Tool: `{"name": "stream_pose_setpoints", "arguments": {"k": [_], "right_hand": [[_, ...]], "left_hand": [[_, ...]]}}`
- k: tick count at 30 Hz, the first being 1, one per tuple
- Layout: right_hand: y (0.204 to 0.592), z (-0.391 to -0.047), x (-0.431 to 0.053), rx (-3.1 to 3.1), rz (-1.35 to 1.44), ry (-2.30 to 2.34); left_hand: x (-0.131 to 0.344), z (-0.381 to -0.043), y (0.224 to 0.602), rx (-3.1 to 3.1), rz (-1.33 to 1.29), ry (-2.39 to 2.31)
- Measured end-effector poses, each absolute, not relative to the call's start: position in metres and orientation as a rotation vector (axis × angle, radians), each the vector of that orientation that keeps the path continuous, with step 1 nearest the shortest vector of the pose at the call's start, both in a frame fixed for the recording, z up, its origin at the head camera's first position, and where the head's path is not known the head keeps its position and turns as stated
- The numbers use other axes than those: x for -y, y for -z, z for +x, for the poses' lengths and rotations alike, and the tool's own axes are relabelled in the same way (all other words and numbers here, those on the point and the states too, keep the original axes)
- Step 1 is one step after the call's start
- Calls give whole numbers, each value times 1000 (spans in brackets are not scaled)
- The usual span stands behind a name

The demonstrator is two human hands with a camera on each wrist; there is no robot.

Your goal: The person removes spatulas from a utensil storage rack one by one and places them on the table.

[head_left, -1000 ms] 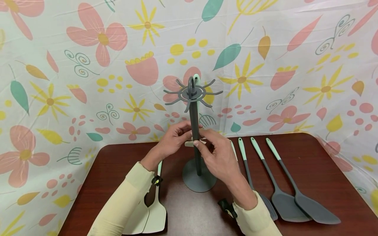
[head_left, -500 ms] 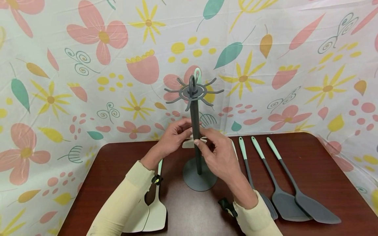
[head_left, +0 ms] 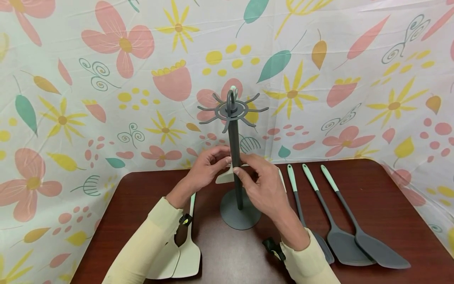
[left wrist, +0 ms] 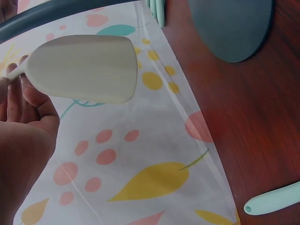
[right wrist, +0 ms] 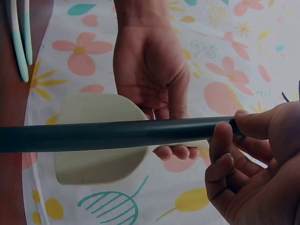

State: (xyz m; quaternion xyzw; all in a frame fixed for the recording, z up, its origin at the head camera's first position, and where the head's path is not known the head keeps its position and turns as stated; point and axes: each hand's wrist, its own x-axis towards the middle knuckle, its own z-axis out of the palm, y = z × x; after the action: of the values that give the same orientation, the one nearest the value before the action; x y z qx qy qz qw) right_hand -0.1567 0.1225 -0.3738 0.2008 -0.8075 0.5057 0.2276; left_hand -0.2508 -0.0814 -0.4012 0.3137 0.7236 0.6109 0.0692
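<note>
A dark grey utensil stand [head_left: 235, 146] rises from a round base on the table, with a ring of hooks at its top. Behind its pole, my left hand [head_left: 207, 167] holds a cream turner [left wrist: 84, 68] by the neck just above the blade. The turner hangs blade down, and its mint handle end shows behind the top hooks. My right hand [head_left: 264, 185] pinches the pole between thumb and fingers, as the right wrist view shows. Most of the turner's handle is hidden by the pole in the head view.
Two cream turners [head_left: 188, 258] lie at the left under the left forearm. Several grey turners [head_left: 347, 248] with mint handles lie at the right, partly overlapping. A flower-patterned cloth [head_left: 142, 98] hangs right behind the table [head_left: 134, 205].
The turner's blade has shifted left and slightly down, showing more beside the pole. Its handle end rose, then dropped slightly and moved left. My right hand keeps its place on the pole.
</note>
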Motion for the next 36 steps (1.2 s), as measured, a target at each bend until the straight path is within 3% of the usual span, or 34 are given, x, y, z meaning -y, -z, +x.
{"name": "stream_pose_setpoints", "arguments": {"k": [36], "right_hand": [[375, -157, -122, 2220, 581, -1419]], "left_hand": [[106, -228, 413, -2118, 970, -1907]]}}
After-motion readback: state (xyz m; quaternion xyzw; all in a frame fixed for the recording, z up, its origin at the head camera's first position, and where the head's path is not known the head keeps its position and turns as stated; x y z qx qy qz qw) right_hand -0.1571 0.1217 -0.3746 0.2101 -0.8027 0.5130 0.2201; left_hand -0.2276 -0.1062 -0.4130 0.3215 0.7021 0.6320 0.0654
